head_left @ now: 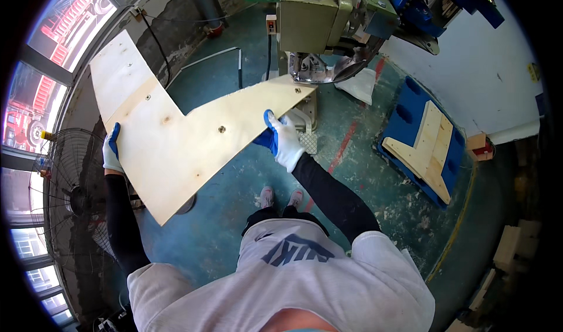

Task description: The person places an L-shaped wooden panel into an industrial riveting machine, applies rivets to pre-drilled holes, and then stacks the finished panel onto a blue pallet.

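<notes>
A large L-shaped plywood panel (170, 138) spans the space in front of me, pale, with several small metal inserts and holes in it. My left hand (112, 149), in a white and blue work glove, grips its left edge. Gloved the same way, my right hand (282, 141) holds the near edge at the right, thumb on top and the other fingers underneath. The panel's narrow right end reaches under the head of a green-grey press machine (311, 24), close to its lower tooling (311, 71). Whether the tooling touches the wood, I cannot tell.
On the right, similar plywood pieces (425, 147) lie stacked on a blue pallet (404, 114). A black-caged fan (76, 200) stands at the left by the windows. Near the far wall is a small cardboard box (480, 146). Wooden blocks (507, 249) sit at the lower right.
</notes>
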{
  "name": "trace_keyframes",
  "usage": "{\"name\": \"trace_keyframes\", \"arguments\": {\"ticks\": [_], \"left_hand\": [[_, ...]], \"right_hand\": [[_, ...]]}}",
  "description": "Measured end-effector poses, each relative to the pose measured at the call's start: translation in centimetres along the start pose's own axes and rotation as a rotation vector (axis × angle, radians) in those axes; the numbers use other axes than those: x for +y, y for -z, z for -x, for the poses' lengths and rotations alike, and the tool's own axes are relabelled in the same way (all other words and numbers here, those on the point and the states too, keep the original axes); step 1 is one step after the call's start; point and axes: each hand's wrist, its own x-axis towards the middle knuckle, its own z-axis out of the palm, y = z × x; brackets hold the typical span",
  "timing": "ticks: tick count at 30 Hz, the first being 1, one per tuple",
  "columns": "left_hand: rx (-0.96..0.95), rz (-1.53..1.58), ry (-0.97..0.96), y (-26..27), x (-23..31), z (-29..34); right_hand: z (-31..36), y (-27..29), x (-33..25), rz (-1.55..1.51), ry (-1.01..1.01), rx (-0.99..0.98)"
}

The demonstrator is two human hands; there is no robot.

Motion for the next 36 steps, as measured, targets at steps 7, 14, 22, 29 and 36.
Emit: {"name": "trace_keyframes", "arguments": {"ticks": [7,14,22,29,36], "left_hand": [[-0.106,-0.213,0.054,-4.4,-1.1,0.0],[-0.18,0.075,0.607,-14.0,-21.1,7.0],[-0.383,0.12,0.841,-35.1,-43.4,19.0],[-0.469,0.165,0.617,-66.2,-51.1,34.2],[-0.905,0.231,0.628,-92.8,-51.1,44.6]], "right_hand": [[9.5,4.6,0.3,-0.147,-0.191,0.067],[13.0,15.9,-2.3,-0.012,0.194,0.595],[28.8,38.0,-12.7,0.243,0.442,1.042],[46.9,49.4,-29.7,1.109,0.485,1.411],[44.5,62.8,-47.6,1.232,0.475,1.183]]}}
